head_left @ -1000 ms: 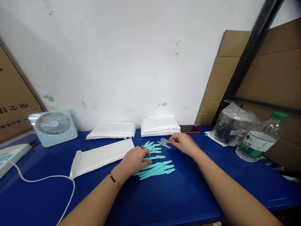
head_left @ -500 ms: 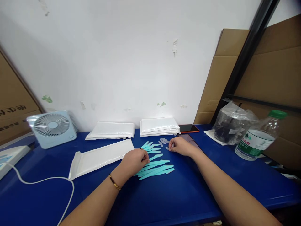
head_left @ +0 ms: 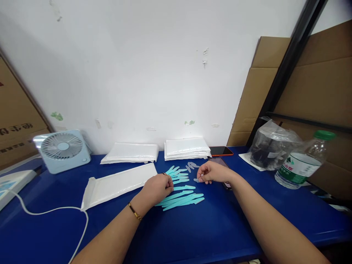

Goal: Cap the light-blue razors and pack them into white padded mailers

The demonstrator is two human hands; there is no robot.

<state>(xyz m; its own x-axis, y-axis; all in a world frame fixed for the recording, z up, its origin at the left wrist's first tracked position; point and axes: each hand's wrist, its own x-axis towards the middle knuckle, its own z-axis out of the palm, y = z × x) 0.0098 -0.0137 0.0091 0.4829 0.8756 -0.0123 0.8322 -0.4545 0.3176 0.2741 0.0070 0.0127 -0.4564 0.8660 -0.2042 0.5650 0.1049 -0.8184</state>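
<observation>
Several teal eyebrow razors (head_left: 183,202) lie fanned out on the blue table, their heads to the right. My left hand (head_left: 158,189) rests over their handle ends with its fingers closed, the fingertips at the handle of one razor (head_left: 184,188). The other ends of several razors are hidden beneath this hand. To the right, my right hand (head_left: 210,172) pinches a small translucent blade cap (head_left: 196,180) between thumb and fingers, a short way from the razor heads. More translucent caps (head_left: 191,166) lie loose just behind it.
A white padded mailer (head_left: 118,185) lies left of my left hand. Two stacks of mailers (head_left: 187,147) stand by the wall. Phones (head_left: 221,150) lie behind my right hand. A fan (head_left: 63,150) stands left; a water bottle (head_left: 301,163) and a bagged dark container (head_left: 271,146) stand right.
My right hand has moved slightly toward me with the small cap. The razor at my left fingertips has shifted nearer to the front ones.
</observation>
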